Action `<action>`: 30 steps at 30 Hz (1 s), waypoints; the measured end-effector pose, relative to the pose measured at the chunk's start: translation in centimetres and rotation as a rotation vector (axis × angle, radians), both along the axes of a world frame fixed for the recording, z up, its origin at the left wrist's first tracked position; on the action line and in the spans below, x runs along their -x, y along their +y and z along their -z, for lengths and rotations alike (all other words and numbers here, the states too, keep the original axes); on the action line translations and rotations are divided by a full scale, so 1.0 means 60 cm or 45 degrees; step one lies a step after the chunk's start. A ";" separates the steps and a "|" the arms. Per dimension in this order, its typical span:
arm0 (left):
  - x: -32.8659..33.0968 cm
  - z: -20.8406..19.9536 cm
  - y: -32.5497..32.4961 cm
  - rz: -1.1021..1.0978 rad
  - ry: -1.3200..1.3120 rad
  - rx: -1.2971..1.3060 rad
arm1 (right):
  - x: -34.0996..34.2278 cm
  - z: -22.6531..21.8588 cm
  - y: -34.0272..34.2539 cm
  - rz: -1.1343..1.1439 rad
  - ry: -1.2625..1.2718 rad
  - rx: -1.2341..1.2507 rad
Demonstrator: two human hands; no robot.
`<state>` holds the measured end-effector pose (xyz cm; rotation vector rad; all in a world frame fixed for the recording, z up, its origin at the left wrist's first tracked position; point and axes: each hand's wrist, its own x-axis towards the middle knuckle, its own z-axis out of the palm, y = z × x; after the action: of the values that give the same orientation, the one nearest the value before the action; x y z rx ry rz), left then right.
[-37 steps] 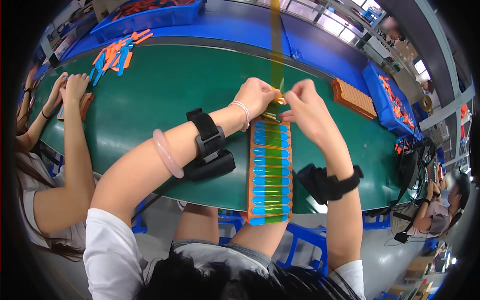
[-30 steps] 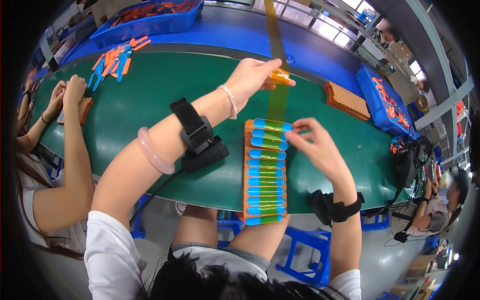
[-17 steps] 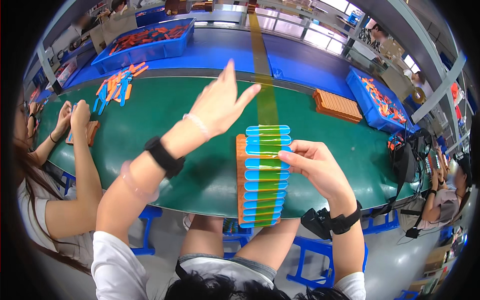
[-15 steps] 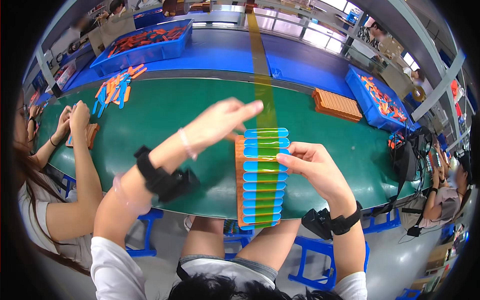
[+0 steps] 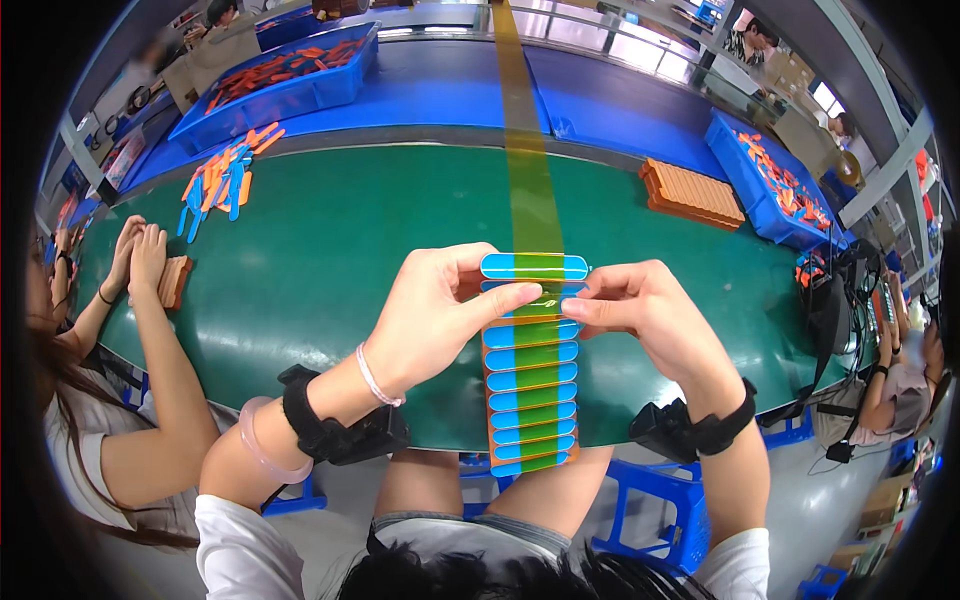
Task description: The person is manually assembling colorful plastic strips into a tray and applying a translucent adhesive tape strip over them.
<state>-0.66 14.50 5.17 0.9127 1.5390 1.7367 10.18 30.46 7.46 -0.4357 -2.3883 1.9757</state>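
Note:
A row of flat, round-ended blue sticks (image 5: pixel 503 382) lies side by side along a grooved orange-brown block (image 5: pixel 488 405), which reaches over the table's near edge. Clear yellow tape (image 5: pixel 536 205) runs down the middle of the row, looking green over the sticks. My left hand (image 5: pixel 415 310) is closed at the far end, its thumb pressing on the tape and its fingers partly hidden behind the block. From the right, my right hand (image 5: pixel 655 315) pinches the sticks' ends at the block's edge, thumb on top.
The tape stretches away over the green table (image 5: pixel 370 220). Loose orange and blue sticks (image 5: pixel 225 180) lie at the far left, near a blue bin (image 5: pixel 300 100). Stacked grooved blocks (image 5: pixel 690 195) and another blue bin (image 5: pixel 765 210) stand right. A co-worker's hands (image 5: pixel 140 255) are at left.
My left hand has come down from above the table onto the tape and the far end of the row. My right hand stays at the sticks' right ends.

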 end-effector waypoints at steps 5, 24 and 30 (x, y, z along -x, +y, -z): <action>0.002 -0.009 -0.014 -0.031 0.076 -0.045 | 0.028 0.015 0.020 0.044 -0.245 0.147; -0.032 0.025 -0.120 0.210 -1.053 0.208 | 0.097 0.033 0.068 -0.330 -0.910 -0.233; -0.049 -0.017 -0.114 0.381 -1.200 0.208 | 0.109 0.031 0.051 -0.352 -0.935 -0.251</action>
<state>2.31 7.64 6.19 0.1467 0.8381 1.4545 3.63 33.54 5.58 -1.0200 -3.1887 1.8666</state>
